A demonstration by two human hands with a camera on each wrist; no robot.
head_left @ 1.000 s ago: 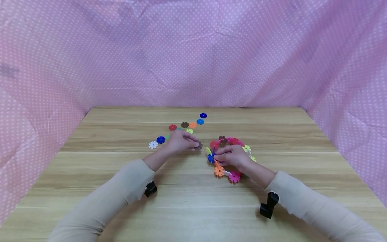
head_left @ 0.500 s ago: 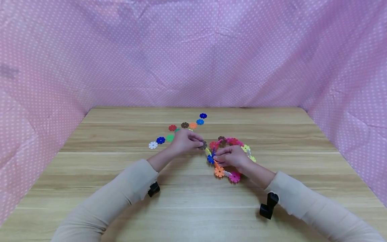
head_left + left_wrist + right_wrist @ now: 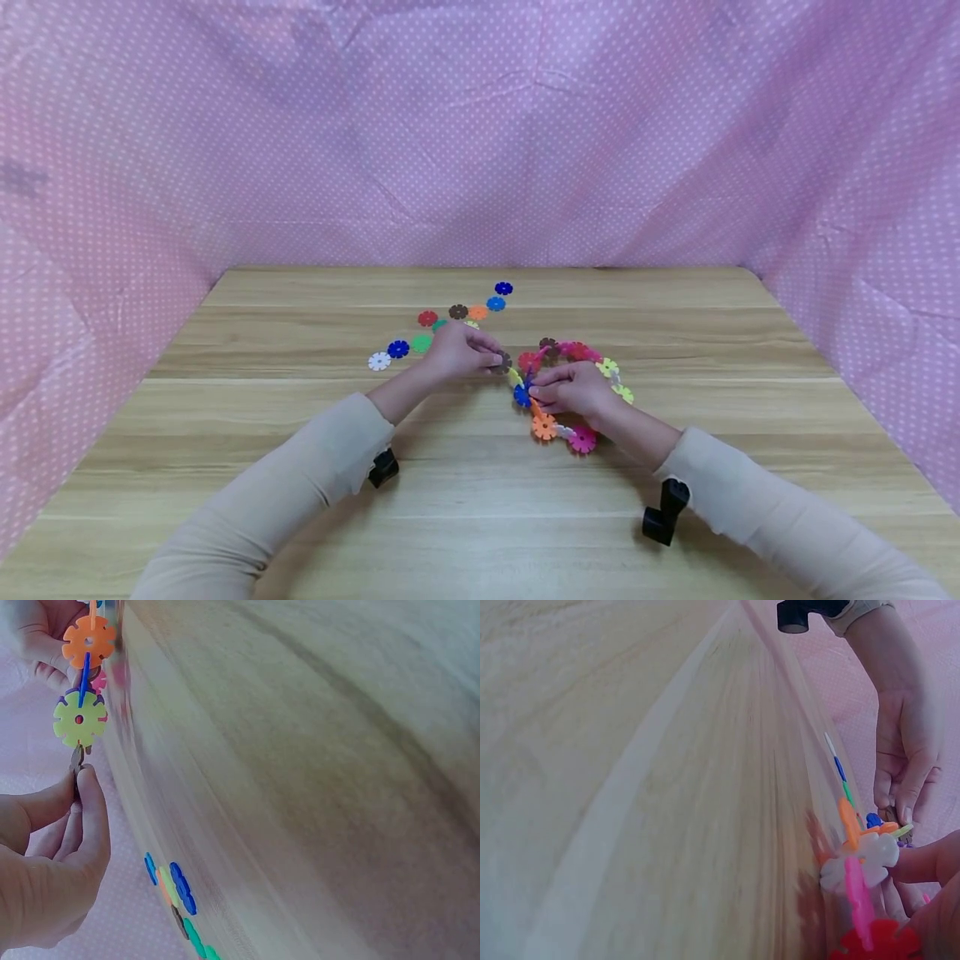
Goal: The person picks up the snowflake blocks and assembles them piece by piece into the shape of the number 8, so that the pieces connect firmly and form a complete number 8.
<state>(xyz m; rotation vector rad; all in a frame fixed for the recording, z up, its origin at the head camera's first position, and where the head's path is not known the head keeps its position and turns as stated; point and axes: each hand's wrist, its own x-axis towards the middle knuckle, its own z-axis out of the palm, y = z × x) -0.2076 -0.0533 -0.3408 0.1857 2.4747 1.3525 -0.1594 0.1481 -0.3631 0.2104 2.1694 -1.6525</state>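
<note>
My left hand pinches a brown notched plastic disc between thumb and fingers. In the left wrist view this brown disc stands edge-on right at the rim of a yellow disc. The yellow piece belongs to a curved chain of interlocked flower-shaped discs, with a blue disc, an orange disc and a pink disc along it. My right hand grips the chain beside the blue disc, its fingertips partly hiding the pieces there. A white disc shows near the right thumb.
Loose discs lie in a slanting band at the back left, from a white disc to a dark blue disc. My left hand covers some. Pink dotted cloth hangs around the wooden table.
My left hand has moved slightly right with the brown disc, up to the chain's yellow disc, uncovering a green disc. The right hand has stayed in place, gripping the chain.
</note>
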